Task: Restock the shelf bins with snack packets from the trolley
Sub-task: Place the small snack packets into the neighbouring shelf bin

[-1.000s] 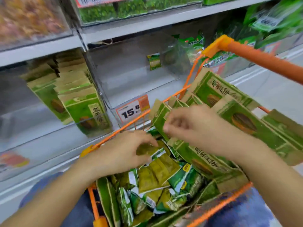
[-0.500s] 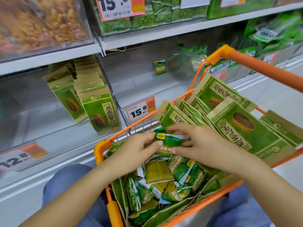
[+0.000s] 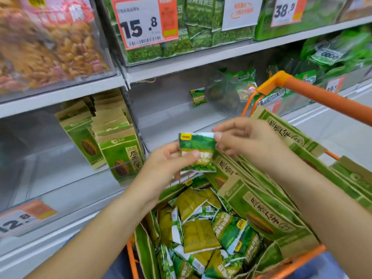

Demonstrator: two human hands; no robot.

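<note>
**Snack packet held above trolley, both hands on it**

Currently we hold one small green snack packet (image 3: 198,152) up over the near-left edge of the orange trolley (image 3: 326,101), between the trolley and the shelf front. Our left hand (image 3: 165,168) grips its lower left side, thumb across the printed face. Our right hand (image 3: 247,141) pinches the packet's top right corner between thumb and fingertip; the other fingers are loosely curled.

Trolley contents: a loose heap of small green and olive packets (image 3: 199,234) in the near half, some face down. To the right and far side, a row of larger green-and-kraft sunflower seed bags (image 3: 263,214) stands on edge, leaning left.

Shelf, middle tier: the clear bin at left (image 3: 66,190) holds more of the same seed bags (image 3: 118,152), upright, stacked toward its right wall. A price tag reading 12.8 (image 3: 22,220) sits on its front. The bin directly beyond our hands (image 3: 171,117) holds a single small green packet (image 3: 198,96) against its back wall.

Upper tier: a bin of green pea packs (image 3: 193,37) with a 15.8 tag (image 3: 145,22); left of it, a bin of orange-brown snacks (image 3: 50,49). Far right, a 38.9 tag (image 3: 286,10).
</note>
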